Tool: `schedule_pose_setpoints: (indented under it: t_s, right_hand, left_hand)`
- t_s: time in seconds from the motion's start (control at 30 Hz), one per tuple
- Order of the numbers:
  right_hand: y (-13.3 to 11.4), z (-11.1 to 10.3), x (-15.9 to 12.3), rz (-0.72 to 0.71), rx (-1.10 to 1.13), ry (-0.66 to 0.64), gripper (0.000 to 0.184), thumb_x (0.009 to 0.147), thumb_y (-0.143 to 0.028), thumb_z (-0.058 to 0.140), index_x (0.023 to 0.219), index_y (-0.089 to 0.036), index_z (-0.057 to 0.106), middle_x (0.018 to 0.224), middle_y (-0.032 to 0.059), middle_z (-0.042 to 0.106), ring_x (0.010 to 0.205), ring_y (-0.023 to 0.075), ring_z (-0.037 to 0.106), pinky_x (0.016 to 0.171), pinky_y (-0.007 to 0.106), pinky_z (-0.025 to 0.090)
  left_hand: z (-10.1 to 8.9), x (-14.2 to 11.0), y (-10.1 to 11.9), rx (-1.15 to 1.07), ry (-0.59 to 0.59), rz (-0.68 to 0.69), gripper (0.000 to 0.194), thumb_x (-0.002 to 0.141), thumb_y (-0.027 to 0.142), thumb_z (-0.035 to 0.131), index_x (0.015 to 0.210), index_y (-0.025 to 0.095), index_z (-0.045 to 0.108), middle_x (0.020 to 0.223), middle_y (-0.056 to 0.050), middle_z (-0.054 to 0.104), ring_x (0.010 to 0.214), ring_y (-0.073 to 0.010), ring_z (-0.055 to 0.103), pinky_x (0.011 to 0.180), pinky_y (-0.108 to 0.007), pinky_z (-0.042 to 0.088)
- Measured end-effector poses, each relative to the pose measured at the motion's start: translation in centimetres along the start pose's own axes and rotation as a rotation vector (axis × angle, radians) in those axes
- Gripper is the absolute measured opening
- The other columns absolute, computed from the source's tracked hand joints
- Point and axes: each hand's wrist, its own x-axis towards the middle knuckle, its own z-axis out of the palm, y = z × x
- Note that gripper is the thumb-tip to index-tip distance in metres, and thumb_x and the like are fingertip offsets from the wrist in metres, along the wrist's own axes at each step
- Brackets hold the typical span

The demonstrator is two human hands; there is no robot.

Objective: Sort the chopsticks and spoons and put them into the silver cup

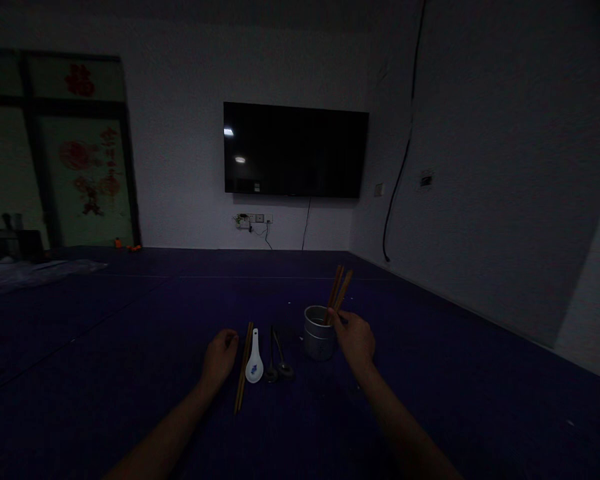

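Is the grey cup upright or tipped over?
Upright. The grey cup stands with its round opening facing up, and chopsticks rise above it.

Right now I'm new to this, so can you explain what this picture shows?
No machine here: a camera worn on a person's head looks forward and down at their own bare hands. On the dark blue surface, left to right, lie chopsticks, a white spoon and two dark spoons; then stands a metal cup. The left hand is beside the lying chopsticks. The right hand is at the cup's rim, by the upright chopsticks; its exact grip is too dark to tell.
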Motion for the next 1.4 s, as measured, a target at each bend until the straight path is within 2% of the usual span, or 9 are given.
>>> schedule_pose_setpoints:
  t_s: [0.2,0.6,0.77,0.83,0.9,1.0,1.13,1.3,1.4]
  right_hand:
    - [0.2,0.2,0.0,0.009,0.021,-0.063,0.048,0.09,-0.054,0.036,0.096,-0.023,0.073,0.08,0.0115,0.073,0.066,0.022,0.066,0.05,0.026,0.034]
    - [0.4,0.7,0.0,-0.033,0.098,-0.059,0.045,0.093,-0.044,0.033,0.099,-0.021,0.071,0.084,0.0104,0.073,0.07,0.0214,0.067,0.055,0.026,0.038]
    - [0.4,0.8,-0.1,-0.011,0.083,-0.074,0.047,0.093,-0.045,0.032,0.109,-0.019,0.067,0.086,0.0117,0.072,0.074,0.0226,0.066,0.057,0.027,0.04]
    - [0.2,0.8,-0.2,0.004,0.084,-0.032,0.05,0.093,-0.045,0.03,0.117,-0.016,0.062,0.093,0.0146,0.071,0.079,0.0239,0.066,0.061,0.029,0.042]
    - [-0.2,0.5,-0.2,-0.01,0.099,0.079,0.053,0.093,-0.044,0.028,0.126,-0.011,0.055,0.108,0.0182,0.066,0.093,0.026,0.063,0.071,0.033,0.045]
    - [-1.0,-0.2,-0.4,-0.107,0.146,0.287,0.052,0.093,-0.041,0.029,0.132,-0.01,0.048,0.127,0.0179,0.055,0.115,0.0271,0.051,0.089,0.039,0.042]
    - [-2.3,-1.0,-1.1,-0.349,0.188,0.387,0.04,0.094,-0.031,0.033,0.126,-0.018,0.053,0.126,0.0121,0.057,0.115,0.0237,0.051,0.094,0.04,0.041]
    - [-4.5,-0.4,-3.8,-0.77,0.169,0.225,0.03,0.092,-0.019,0.039,0.113,-0.019,0.061,0.111,0.0095,0.066,0.102,0.0208,0.058,0.089,0.036,0.044]
    - [-5.9,0.4,-5.9,-0.873,0.158,0.042,0.029,0.091,-0.016,0.039,0.107,-0.018,0.063,0.106,0.0095,0.067,0.099,0.0209,0.059,0.086,0.037,0.046]
  left_hand:
    - [0.1,0.0,-0.2,-0.016,-0.001,0.015,0.021,0.077,0.029,0.046,0.083,0.019,0.064,0.088,-0.007,0.071,0.087,-0.0207,0.066,0.078,-0.031,0.049]
    - [0.0,-0.1,0.0,-0.007,-0.01,0.011,0.022,0.078,0.03,0.046,0.082,0.019,0.064,0.087,-0.007,0.071,0.084,-0.0204,0.066,0.076,-0.031,0.049]
    - [0.0,-0.1,0.0,0.001,-0.009,0.016,0.022,0.078,0.03,0.046,0.08,0.019,0.065,0.084,-0.006,0.071,0.082,-0.0203,0.066,0.075,-0.03,0.049]
    - [0.0,-0.1,0.1,0.004,-0.007,0.015,0.023,0.077,0.03,0.046,0.08,0.019,0.065,0.084,-0.006,0.071,0.082,-0.0206,0.066,0.074,-0.03,0.049]
    - [-0.1,-0.2,0.2,0.006,-0.011,0.019,0.022,0.077,0.03,0.046,0.08,0.019,0.065,0.084,-0.007,0.071,0.081,-0.0208,0.066,0.073,-0.03,0.049]
    - [-0.1,-0.2,0.3,0.001,-0.019,0.026,0.022,0.077,0.03,0.046,0.079,0.019,0.064,0.082,-0.006,0.071,0.08,-0.0204,0.066,0.072,-0.03,0.048]
    - [0.0,-0.2,0.3,0.007,-0.037,0.026,0.02,0.076,0.03,0.048,0.079,0.019,0.064,0.081,-0.006,0.07,0.078,-0.0191,0.066,0.07,-0.028,0.047]
    - [0.1,-0.5,0.2,0.07,-0.072,0.058,0.019,0.075,0.03,0.051,0.08,0.018,0.064,0.077,-0.005,0.069,0.074,-0.0179,0.064,0.066,-0.026,0.045]
    - [0.1,-0.5,0.1,0.111,-0.107,0.092,0.019,0.075,0.032,0.053,0.079,0.018,0.065,0.076,-0.005,0.069,0.073,-0.0172,0.064,0.065,-0.026,0.044]
